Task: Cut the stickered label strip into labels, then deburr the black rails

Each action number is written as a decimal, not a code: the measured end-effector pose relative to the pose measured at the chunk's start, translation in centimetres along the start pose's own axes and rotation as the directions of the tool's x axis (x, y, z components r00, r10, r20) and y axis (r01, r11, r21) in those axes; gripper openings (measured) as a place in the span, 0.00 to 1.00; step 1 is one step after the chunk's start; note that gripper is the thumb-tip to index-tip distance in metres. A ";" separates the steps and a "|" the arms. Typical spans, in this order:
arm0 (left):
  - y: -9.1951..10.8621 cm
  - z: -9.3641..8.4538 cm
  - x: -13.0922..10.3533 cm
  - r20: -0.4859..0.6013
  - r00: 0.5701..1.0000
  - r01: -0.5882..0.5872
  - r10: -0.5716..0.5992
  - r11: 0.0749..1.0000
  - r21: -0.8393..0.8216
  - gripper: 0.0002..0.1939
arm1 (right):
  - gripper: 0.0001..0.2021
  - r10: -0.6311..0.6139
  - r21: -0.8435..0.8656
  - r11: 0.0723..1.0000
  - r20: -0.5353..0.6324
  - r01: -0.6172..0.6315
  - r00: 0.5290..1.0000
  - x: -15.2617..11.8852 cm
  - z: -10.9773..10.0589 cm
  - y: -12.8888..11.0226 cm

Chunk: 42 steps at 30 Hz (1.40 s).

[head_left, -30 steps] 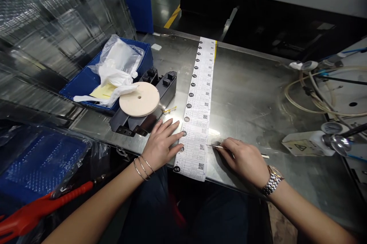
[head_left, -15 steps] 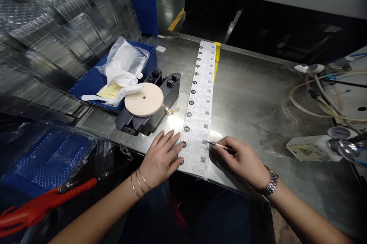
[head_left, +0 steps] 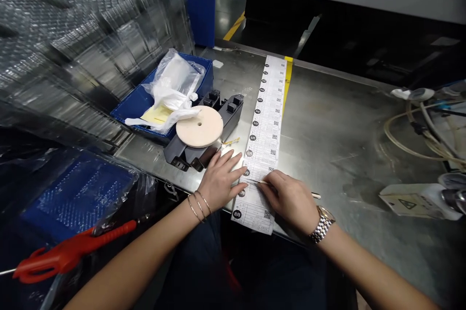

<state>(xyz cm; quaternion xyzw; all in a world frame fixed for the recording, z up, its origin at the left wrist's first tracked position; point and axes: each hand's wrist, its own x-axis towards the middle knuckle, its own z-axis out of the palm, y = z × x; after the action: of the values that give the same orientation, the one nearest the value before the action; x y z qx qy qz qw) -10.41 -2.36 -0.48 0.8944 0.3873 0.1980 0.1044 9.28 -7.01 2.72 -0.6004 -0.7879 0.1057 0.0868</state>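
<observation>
A long strip of white printed labels (head_left: 260, 145) runs away from me over the metal table, with black round marks on its left and square codes on its right. My left hand (head_left: 223, 179) lies flat, fingers spread, its fingertips on the strip's left edge. In my right hand (head_left: 291, 198) is a slim, pen-like pointed tool (head_left: 316, 195), gripped between thumb and fingers. Its thin tip crosses the strip between two labels near my left fingertips. Whether that tip is a blade I cannot tell. The strip's near end overhangs the table edge.
Left of the strip, a round pale disc (head_left: 199, 126) rests on a dark grey plastic part (head_left: 233, 115). Behind it stands a blue box (head_left: 133, 106) with plastic bags. Hoses (head_left: 391, 125) and a white bottle (head_left: 415, 199) are at right. A red-handled tool (head_left: 69, 254) hangs lower left.
My right hand has moved left over the strip, carrying the tool's tip from the right side to near the left edge. My left hand has shifted slightly up the strip. The view has moved slightly.
</observation>
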 end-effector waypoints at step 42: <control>-0.3 -0.1 -0.1 -0.020 0.999 -0.043 0.043 0.999 -0.002 0.16 | 0.15 -0.054 -0.114 0.992 0.002 0.054 0.999 -3.7 -1.4 5.1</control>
<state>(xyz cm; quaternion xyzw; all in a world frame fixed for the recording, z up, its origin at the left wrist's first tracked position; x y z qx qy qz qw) -10.64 -2.23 -0.52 0.9003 0.3689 0.2097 0.0973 15.38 -9.15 2.62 -0.5830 -0.8085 0.0579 0.0559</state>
